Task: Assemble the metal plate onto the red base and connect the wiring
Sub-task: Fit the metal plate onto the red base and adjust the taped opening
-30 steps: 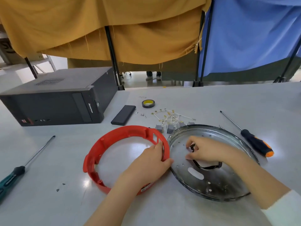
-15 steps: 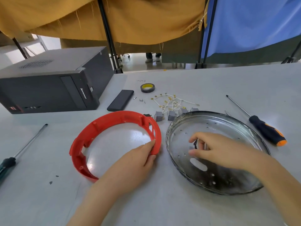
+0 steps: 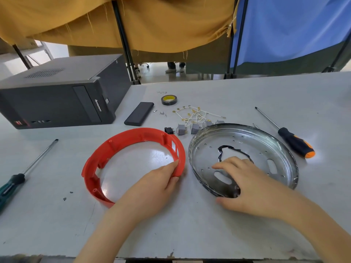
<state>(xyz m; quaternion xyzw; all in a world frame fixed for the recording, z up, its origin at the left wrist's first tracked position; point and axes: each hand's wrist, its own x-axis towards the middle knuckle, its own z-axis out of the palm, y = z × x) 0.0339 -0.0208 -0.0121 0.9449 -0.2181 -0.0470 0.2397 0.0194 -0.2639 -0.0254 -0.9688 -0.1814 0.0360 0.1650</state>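
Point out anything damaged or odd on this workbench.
The round metal plate has a ragged black-edged hole torn near its middle, and black residue along its near rim. Small dark specks lie on the white table left of the red plastic ring base.

The left hand (image 3: 152,188) is covering the near-right stretch of the red base (image 3: 121,141), hiding that part of the ring. The right hand (image 3: 248,186) is lying over the near rim of the metal plate (image 3: 262,145), concealing part of its floor and one end of the black wiring (image 3: 226,149) looping there. The plate's far rim is masking the lower portions of two grey switches (image 3: 212,123) behind it. At the tabletop's left edge, the green-handled screwdriver (image 3: 11,185) is running out of frame, its handle cut off. Tiny screws (image 3: 162,113) near the far middle are showing too small to count. Beyond the far edge, curtains are hiding all but a person's shoes (image 3: 173,70).
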